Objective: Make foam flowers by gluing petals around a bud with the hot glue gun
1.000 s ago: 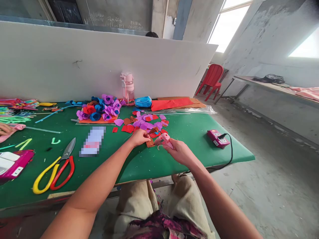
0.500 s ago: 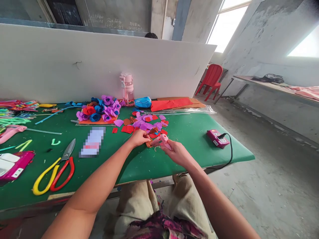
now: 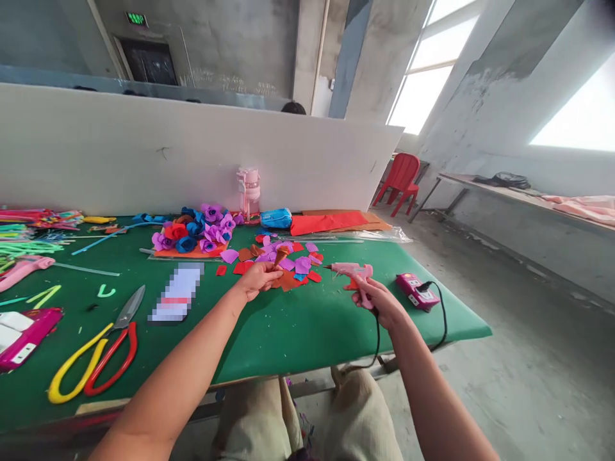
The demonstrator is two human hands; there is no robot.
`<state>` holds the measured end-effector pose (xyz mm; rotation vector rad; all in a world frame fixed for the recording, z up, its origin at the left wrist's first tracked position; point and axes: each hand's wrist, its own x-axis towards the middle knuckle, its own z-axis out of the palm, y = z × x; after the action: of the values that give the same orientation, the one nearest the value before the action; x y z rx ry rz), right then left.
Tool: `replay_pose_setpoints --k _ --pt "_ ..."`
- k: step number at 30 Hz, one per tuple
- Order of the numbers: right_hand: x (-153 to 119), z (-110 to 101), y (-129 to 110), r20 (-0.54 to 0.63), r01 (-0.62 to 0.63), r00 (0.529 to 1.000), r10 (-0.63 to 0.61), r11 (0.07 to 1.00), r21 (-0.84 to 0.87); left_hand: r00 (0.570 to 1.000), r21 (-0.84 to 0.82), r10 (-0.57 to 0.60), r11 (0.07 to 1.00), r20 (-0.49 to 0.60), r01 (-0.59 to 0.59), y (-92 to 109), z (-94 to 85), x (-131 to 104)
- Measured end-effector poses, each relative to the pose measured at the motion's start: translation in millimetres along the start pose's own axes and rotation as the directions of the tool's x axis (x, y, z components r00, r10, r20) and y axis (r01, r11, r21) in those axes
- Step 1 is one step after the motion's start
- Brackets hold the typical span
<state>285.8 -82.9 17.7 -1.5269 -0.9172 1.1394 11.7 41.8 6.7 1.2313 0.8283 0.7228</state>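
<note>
My left hand (image 3: 259, 280) is closed, pinching the lower end of a small brown paper cone (image 3: 281, 257), its wide end up. My right hand (image 3: 377, 299) grips the handle of a pink hot glue gun (image 3: 352, 269), whose nozzle points left. The glue gun is apart from the cone. Around my left hand lie loose petals, purple (image 3: 302, 265), red (image 3: 243, 268) and brown (image 3: 288, 282). Behind them to the left is a heap of finished paper flowers (image 3: 195, 228) in purple, blue and red.
Red-and-yellow scissors (image 3: 110, 346) lie at the left, near a second pink glue gun (image 3: 26, 270) and a magenta power strip (image 3: 38, 333). Another power strip (image 3: 417, 291) sits at the right, its cord running over the table's edge. A pink bottle (image 3: 248, 192) stands by the white board (image 3: 192, 147).
My right hand has drawn the glue gun right, away from my left hand. My left hand has moved slightly left and down, now showing the brown cone upright. The view has tilted up.
</note>
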Motion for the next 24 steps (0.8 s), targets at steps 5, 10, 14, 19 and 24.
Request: replay_pose_setpoints --k 5,10,14,19,24 --pt "46.7 -13.7 7.0 -0.138 -0.047 0.990 -0.037 0.825 -0.563 0.996 -0.103 0.088 0.991 -0.032 -0.091 11.2 -8.5 -3.2" --pt "44.8 11.8 -20.7 -0.276 -0.109 0.899 -0.340 0.436 -0.893 0.959 0.166 0.234 0.964 -0.162 -0.207 15.0 -8.6 -4.0" --pt "40.0 76.9 -34.8 0.134 0.418 0.884 -0.448 0.631 -0.653 0.936 0.366 0.299 0.905 -0.184 -0.217 12.7 -9.4 -1.1" --pt "64.7 139.5 -27.9 0.303 0.398 0.909 -0.288 0.814 -0.422 0.935 0.412 0.304 0.887 -0.184 -0.208 7.5 -16.6 4.5" --pt "87.9 147.8 -22.2 0.119 0.271 0.956 -0.267 0.962 -0.021 0.905 0.270 0.321 0.931 -0.278 -0.247 5.3 -20.4 6.7"
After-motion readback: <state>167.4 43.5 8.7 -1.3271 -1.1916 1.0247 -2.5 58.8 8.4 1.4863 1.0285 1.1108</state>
